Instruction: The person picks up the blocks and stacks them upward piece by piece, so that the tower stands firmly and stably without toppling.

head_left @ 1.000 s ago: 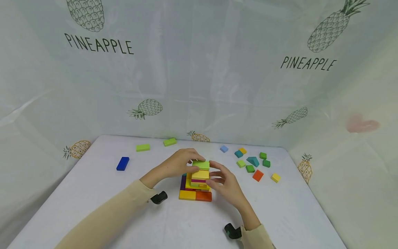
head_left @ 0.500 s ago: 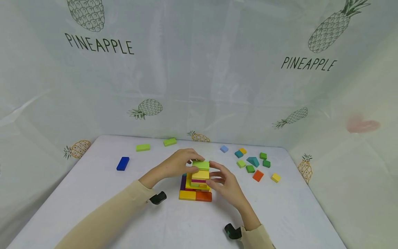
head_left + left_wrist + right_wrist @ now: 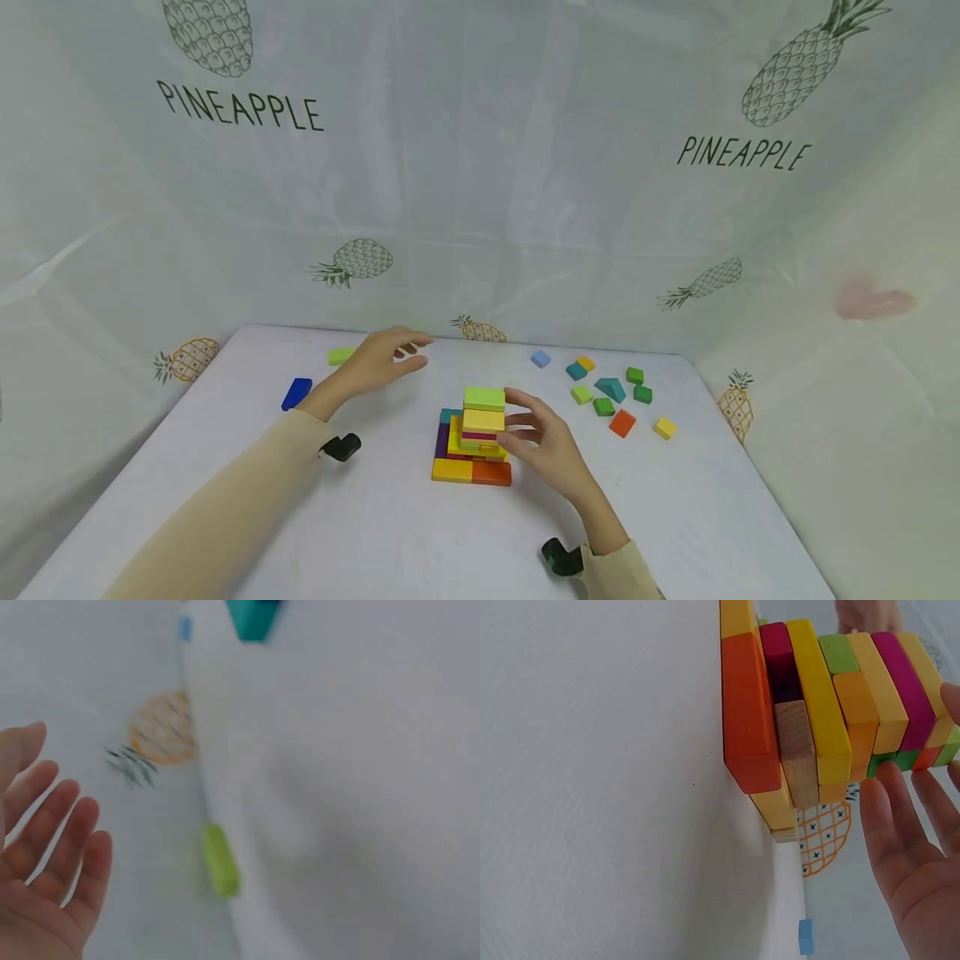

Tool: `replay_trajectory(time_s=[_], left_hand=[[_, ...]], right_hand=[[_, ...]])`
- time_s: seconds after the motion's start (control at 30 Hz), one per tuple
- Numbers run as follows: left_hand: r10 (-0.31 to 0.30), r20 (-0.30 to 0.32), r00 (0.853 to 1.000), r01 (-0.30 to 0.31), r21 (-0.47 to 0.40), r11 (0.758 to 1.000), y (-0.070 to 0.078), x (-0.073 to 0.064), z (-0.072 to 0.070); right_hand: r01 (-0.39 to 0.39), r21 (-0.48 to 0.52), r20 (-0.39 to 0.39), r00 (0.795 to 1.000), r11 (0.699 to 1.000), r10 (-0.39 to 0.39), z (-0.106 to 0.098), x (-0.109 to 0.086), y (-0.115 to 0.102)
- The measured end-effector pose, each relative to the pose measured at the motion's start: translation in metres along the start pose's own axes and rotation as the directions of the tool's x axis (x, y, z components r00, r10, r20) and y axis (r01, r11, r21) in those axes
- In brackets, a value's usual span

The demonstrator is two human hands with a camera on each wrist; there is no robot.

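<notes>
A stepped tower of coloured wooden blocks (image 3: 483, 422) stands mid-table, with a light green block (image 3: 484, 398) on top. My right hand (image 3: 549, 450) is at the tower's right side, its fingertips (image 3: 875, 796) right at the stacked blocks and the thumb by their front face. Away from the tower, my left hand (image 3: 375, 360) hovers over the back left of the table, fingers spread loosely and holding nothing. A lime green block (image 3: 220, 860) lies below it in the left wrist view; the hand covers this block in the head view.
Another lime block (image 3: 341, 356) and a blue block (image 3: 297, 393) lie at the left, partly behind the left arm. Several small blocks, among them a teal triangle (image 3: 611, 388) and an orange-red one (image 3: 622, 423), are scattered at the right. A printed curtain (image 3: 480, 183) hangs behind the table.
My left hand has let go of the light green block on the tower's top and moved left and back. The right hand and the tower have stayed put.
</notes>
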State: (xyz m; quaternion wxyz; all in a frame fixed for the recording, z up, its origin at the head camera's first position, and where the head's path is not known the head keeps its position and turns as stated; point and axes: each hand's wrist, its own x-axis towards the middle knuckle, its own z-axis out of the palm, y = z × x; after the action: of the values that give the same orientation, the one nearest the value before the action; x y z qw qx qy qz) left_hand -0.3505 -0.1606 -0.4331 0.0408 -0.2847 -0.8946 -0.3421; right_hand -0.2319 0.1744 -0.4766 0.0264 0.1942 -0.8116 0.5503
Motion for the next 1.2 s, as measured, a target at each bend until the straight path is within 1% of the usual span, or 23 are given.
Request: replay_trajectory(time_s=[0.17,0.27,0.43,0.57,0.73,0.8,0.93,1.03,1.2], left_hand=[[-0.091,-0.027,0.995,0.092,0.033,0.995,-0.040,0.006,-0.001],[-0.131,-0.036,0.991,0.133,0.037,0.990,-0.057,0.013,0.000],[-0.167,-0.034,0.985,0.167,0.001,0.986,-0.073,0.030,0.001],[-0.164,-0.039,0.986,0.165,0.020,0.986,-0.084,0.040,0.006],[-0.161,-0.047,0.986,0.165,0.075,0.983,-0.091,0.045,0.015],[-0.170,-0.053,0.984,0.174,0.089,0.981,-0.091,0.046,0.018],[-0.168,-0.064,0.984,0.174,0.114,0.978,-0.090,0.047,0.022],[-0.166,-0.062,0.984,0.173,0.131,0.976,-0.088,0.045,0.023],[-0.175,-0.033,0.984,0.178,0.152,0.972,-0.086,0.038,0.022]], right_hand=[[0.003,0.005,0.001,1.000,1.000,-0.003,0.000,-0.002,0.001],[0.009,0.013,0.009,1.000,1.000,-0.009,0.000,-0.002,0.001],[0.004,0.000,0.007,1.000,1.000,-0.004,-0.001,-0.002,-0.001],[0.001,-0.003,0.009,1.000,1.000,-0.001,-0.001,-0.001,-0.001],[0.015,-0.001,0.014,1.000,1.000,-0.015,-0.002,0.000,0.000],[0.016,-0.003,0.015,1.000,1.000,-0.016,-0.002,0.000,0.000],[0.015,-0.001,0.017,1.000,1.000,-0.014,-0.002,0.000,0.000],[0.012,0.007,0.023,1.000,1.000,-0.012,-0.002,0.000,-0.001],[0.008,0.010,0.024,1.000,1.000,-0.008,-0.002,0.000,-0.002]])
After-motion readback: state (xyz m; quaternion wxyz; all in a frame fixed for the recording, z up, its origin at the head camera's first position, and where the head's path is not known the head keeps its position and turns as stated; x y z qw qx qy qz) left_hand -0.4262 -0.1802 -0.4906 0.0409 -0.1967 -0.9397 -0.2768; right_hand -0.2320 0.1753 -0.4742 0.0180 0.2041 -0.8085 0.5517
